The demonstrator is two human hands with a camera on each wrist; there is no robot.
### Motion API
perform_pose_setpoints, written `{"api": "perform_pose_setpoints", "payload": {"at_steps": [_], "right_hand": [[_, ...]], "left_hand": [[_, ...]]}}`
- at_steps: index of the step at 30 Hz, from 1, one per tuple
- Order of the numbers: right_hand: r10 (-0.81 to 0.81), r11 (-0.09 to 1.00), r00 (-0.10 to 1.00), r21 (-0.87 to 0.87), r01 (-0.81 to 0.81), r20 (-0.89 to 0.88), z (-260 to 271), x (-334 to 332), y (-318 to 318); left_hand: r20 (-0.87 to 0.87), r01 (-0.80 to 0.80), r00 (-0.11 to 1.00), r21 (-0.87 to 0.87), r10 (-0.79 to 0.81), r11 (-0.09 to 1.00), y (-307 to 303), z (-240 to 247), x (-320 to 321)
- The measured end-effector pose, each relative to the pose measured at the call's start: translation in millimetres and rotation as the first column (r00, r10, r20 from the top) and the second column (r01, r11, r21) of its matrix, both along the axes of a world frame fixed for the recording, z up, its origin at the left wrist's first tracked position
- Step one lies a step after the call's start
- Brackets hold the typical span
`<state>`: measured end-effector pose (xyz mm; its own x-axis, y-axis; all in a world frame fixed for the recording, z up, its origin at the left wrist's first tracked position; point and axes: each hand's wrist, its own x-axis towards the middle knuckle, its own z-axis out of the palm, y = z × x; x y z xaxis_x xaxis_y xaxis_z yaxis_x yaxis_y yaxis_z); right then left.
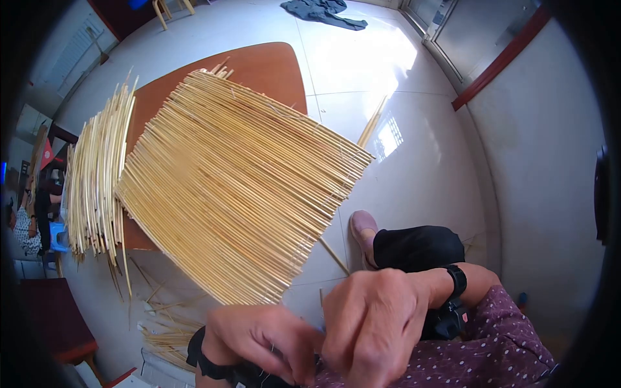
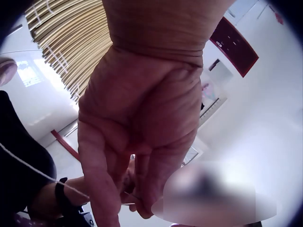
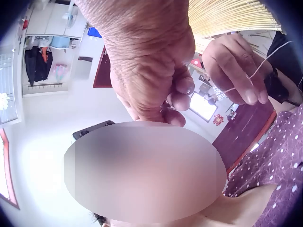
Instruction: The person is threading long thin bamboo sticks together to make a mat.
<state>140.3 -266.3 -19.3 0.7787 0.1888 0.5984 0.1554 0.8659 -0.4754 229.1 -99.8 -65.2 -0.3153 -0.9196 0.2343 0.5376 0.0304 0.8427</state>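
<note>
Both hands are raised close together in front of the person's chest. The left hand has its fingers bent, and a thin white string runs across it in the right wrist view. Beside it, the right hand is curled, its thumb and fingertips pinched together on the string's thin end, mostly hidden. Left-hand fingertips reach toward the right hand in the left wrist view. Beyond the hands, a mat of straw-coloured reeds, tied in rows with thin string, lies on a brown table.
A pile of loose reeds lies at the table's left side. More reeds lie on the floor below, near a dark red chair. A few stick out past the mat's right edge. Dark cloth lies on the far tiles.
</note>
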Motion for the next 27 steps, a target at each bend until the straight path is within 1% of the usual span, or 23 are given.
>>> {"api": "perform_pose_setpoints", "payload": {"at_steps": [1, 2, 3, 4, 5, 7, 8, 10, 11, 12, 13, 17, 19, 20, 22, 23, 25, 26, 27], "right_hand": [[-0.043, 0.998, 0.998, 0.054, 0.041, 0.036, 9, 9, -4], [-0.047, 0.998, 0.999, 0.052, 0.045, 0.026, 9, 11, -9], [-0.03, 0.999, 0.992, -0.033, 0.034, 0.123, 8, 12, -13], [-0.004, 0.993, 0.975, -0.117, 0.03, 0.22, 7, 12, -15], [-0.004, 0.993, 0.976, -0.118, 0.03, 0.216, 4, 10, -14], [-0.042, 0.998, 0.989, -0.041, 0.048, 0.14, -5, 3, -8], [-0.042, 0.998, 0.99, -0.04, 0.048, 0.134, -4, 3, -7], [-0.1, 0.995, 0.975, 0.005, 0.101, 0.199, -1, 3, -4], [-0.101, 0.995, 0.976, 0.004, 0.102, 0.194, -1, 5, 1], [-0.223, 0.974, 0.95, 0.095, 0.206, 0.221, -1, 9, 9], [-0.343, 0.934, 0.91, 0.188, 0.304, 0.234, -2, 10, 13], [-0.352, 0.931, 0.905, 0.186, 0.313, 0.239, -3, 8, 8], [-0.238, 0.97, 0.938, 0.023, 0.24, 0.251, 1, 4, -5], [-0.237, 0.971, 0.939, 0.024, 0.238, 0.251, 6, 2, -12], [-0.133, 0.976, 0.975, -0.148, 0.161, 0.18, 17, 0, -22], [-0.131, 0.976, 0.975, -0.147, 0.158, 0.181, 17, 1, -21], [-0.182, 0.978, 0.956, -0.055, 0.2, 0.23, 15, 2, -16], [-0.181, 0.979, 0.957, -0.051, 0.198, 0.229, 12, 2, -16], [-0.147, 0.982, 0.958, -0.077, 0.171, 0.247, 10, 2, -17]], "left_hand": [[-0.011, 0.006, 1.0, -0.003, -0.006, 1.0, -2, -3, 0], [0.031, 0.022, 0.999, -0.046, -0.021, 0.999, -1, -7, 2], [0.074, 0.037, 0.997, -0.087, -0.031, 0.995, -1, -8, 3], [0.067, 0.038, 0.997, -0.088, -0.032, 0.995, -2, -8, 5], [0.069, 0.011, 0.998, -0.075, -0.005, 0.997, -3, -5, 9], [0.065, -0.018, 0.998, -0.061, 0.022, 0.998, -2, -3, 11], [0.035, -0.044, 0.998, -0.027, 0.045, 0.999, -1, -3, 11], [0.001, -0.068, 0.998, 0.009, 0.068, 0.998, -1, -2, 11], [0.032, -0.048, 0.998, 0.014, 0.048, 0.999, -2, 0, 13], [0.061, -0.028, 0.998, 0.022, 0.027, 0.999, -4, 1, 14], [0.055, -0.029, 0.998, 0.025, 0.027, 0.999, -4, 1, 14], [0.061, -0.045, 0.997, 0.067, 0.041, 0.997, -5, -2, 12], [0.056, -0.048, 0.997, 0.077, 0.043, 0.996, -5, -2, 12], [0.049, -0.057, 0.997, 0.09, 0.053, 0.994, -4, -2, 12], [0.043, -0.068, 0.997, 0.105, 0.063, 0.992, -4, -1, 12], [0.036, -0.066, 0.997, 0.116, 0.062, 0.991, -4, 0, 11], [0.027, -0.068, 0.998, 0.129, 0.065, 0.989, -4, 0, 10], [0.027, -0.07, 0.997, 0.128, 0.067, 0.989, -4, -1, 10], [0.025, -0.072, 0.997, 0.126, 0.07, 0.989, -4, -1, 9]]}}
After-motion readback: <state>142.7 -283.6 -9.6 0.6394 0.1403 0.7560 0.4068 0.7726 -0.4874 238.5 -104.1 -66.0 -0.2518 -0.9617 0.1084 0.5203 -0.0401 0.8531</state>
